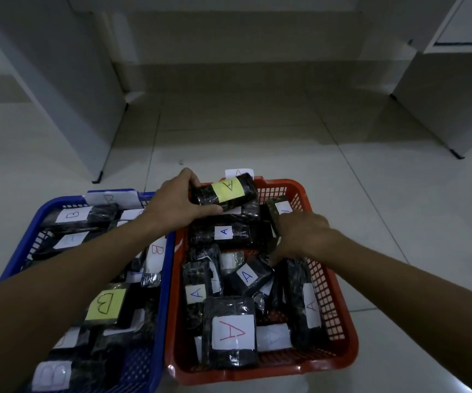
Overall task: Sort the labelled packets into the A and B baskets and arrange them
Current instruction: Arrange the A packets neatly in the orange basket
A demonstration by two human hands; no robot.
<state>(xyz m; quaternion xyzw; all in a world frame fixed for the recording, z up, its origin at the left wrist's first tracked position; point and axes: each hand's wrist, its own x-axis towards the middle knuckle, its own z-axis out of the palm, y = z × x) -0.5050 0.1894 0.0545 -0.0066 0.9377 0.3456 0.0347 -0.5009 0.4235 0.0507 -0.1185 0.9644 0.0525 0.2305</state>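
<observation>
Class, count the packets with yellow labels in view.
2: the yellow A packet in the left hand over the red basket; the yellow B packet in the blue basket. Others may be buried.

The black plastic-wrapped packet with the yellow label (224,192), gripped in the left hand (176,204) over the far end of the red plastic mesh basket (332,313), reads "A" in black. Inside that basket, a small white label on a dark packet (224,232) shows a blue "A", a tilted packet (247,276) another blue "A", and the large near packet (232,331) a red "A" on white. In the blue plastic mesh basket (159,321), a white label on a far packet (73,214) reads "B", an upright white packet label (156,249) a red "B", and a yellow label (105,304) a black "B".
</observation>
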